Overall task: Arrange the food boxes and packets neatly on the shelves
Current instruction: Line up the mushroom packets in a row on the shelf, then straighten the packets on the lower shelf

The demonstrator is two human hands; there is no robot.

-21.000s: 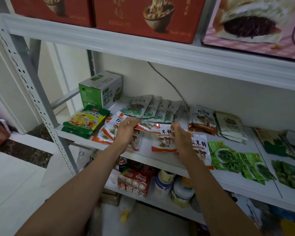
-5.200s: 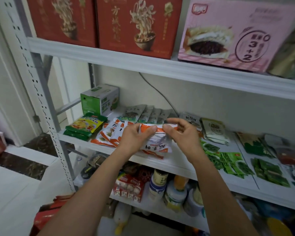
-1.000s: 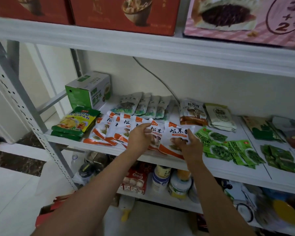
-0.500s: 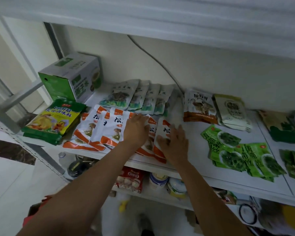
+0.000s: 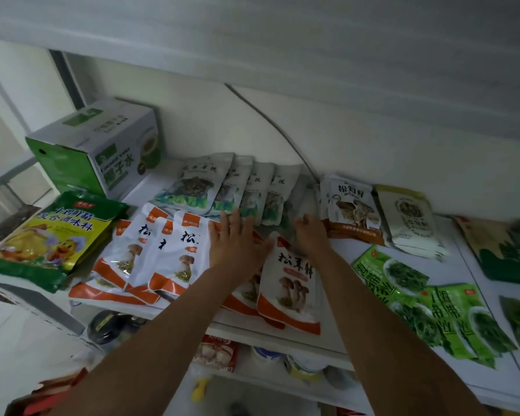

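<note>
Several packets (image 5: 291,283) | left hand (image 5: 237,246) flat atop; right hand (image 5: 311,235) — rear edge

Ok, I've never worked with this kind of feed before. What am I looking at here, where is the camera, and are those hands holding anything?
There is no machine. A person works with two bare hands, and the single camera sits on their head, looking forward and down at a white shelf. The left hand lies flat, fingers straight, on a fanned row of white-and-orange mushroom packets. The right hand has curled fingers at the top edge of the rightmost packet; whether it pinches the packet is unclear. Around them lie a green-and-white box, yellow-green seasoning packets, grey-green packets behind, and bright green packets to the right.
</note>
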